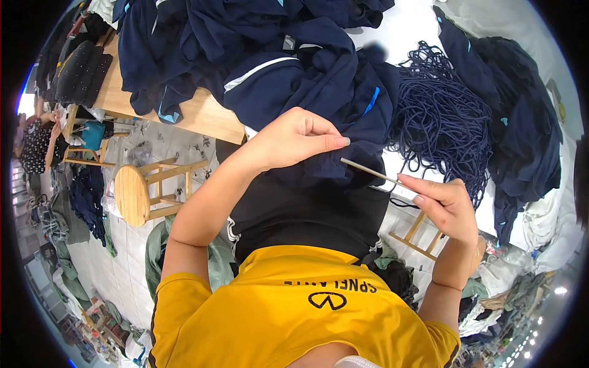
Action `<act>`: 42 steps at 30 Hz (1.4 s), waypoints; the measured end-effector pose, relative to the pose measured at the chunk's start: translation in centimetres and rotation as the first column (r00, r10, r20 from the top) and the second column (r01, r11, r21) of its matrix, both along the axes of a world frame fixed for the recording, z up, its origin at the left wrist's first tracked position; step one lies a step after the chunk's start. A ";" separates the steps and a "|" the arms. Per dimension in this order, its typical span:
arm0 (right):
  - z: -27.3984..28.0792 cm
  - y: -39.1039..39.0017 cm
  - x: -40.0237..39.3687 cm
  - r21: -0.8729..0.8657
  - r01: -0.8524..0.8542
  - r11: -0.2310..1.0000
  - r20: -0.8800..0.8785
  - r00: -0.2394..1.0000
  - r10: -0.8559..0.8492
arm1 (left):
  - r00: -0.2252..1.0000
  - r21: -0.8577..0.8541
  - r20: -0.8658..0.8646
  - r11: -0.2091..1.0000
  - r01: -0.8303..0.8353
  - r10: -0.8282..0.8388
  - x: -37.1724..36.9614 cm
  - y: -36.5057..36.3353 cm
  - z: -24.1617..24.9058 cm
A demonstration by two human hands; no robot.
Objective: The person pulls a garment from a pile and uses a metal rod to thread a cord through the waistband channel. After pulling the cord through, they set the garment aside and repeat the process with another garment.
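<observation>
My left hand (pixel 300 140) is closed in a pinch at the edge of a navy garment (pixel 331 76), its thumb pointing right. Part of its grip is hidden by the curled fingers. My right hand (pixel 446 207) grips a thin metal rod (pixel 374 172) between thumb and fingers. The rod's free tip points left, close to the garment's ribbed edge (pixel 328 167) just below my left thumb. White stripes and a blue strip mark the garment. To the right lies a big tangle of navy cord (pixel 438 110), some of it hanging down near my right hand.
More navy garments (pixel 184 43) are heaped on the wooden table (pixel 208 116) at left. Another dark garment (pixel 515 104) hangs over the white surface at right. A round wooden stool (pixel 132 195) stands at lower left. A person (pixel 42 144) is at the far left.
</observation>
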State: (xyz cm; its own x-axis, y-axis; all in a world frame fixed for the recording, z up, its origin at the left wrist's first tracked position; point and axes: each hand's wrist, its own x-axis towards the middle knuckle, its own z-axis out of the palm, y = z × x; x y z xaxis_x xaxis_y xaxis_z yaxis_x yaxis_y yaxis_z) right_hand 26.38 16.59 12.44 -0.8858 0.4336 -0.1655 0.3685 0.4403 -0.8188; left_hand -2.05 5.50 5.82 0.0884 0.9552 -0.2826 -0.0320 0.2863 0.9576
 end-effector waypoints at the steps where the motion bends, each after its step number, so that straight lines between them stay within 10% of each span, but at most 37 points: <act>1: -0.1 -0.3 -0.1 0.049 0.024 0.998 -0.002 1.000 -0.024 | 1.000 0.006 -0.009 1.000 -0.012 0.012 0.0 0.0 -0.1; 19: 1.0 -2.4 -1.3 0.533 -0.037 0.845 0.022 0.999 0.030 | 0.978 -0.007 -0.208 1.000 0.012 -0.013 0.6 -0.1 0.1; 23: -0.9 -1.1 -0.7 -0.006 0.060 0.998 -0.005 0.998 -0.060 | 0.982 0.003 -0.167 0.996 0.092 -0.090 0.9 -0.6 0.2; 28: -2.9 0.4 -0.4 -0.558 0.152 0.815 0.051 0.988 -0.149 | 0.997 0.023 0.041 0.998 0.058 -0.059 0.7 -0.9 0.0; 38: -4.9 -1.3 -0.1 -0.779 0.099 0.619 -0.103 0.954 -0.283 | 0.978 0.024 0.199 0.997 -0.071 0.065 0.3 -0.7 0.1; 42: -3.1 -2.2 0.8 -0.685 0.144 0.714 -0.167 0.923 -0.347 | 0.980 0.024 0.186 0.997 -0.074 0.068 0.2 -0.9 -0.2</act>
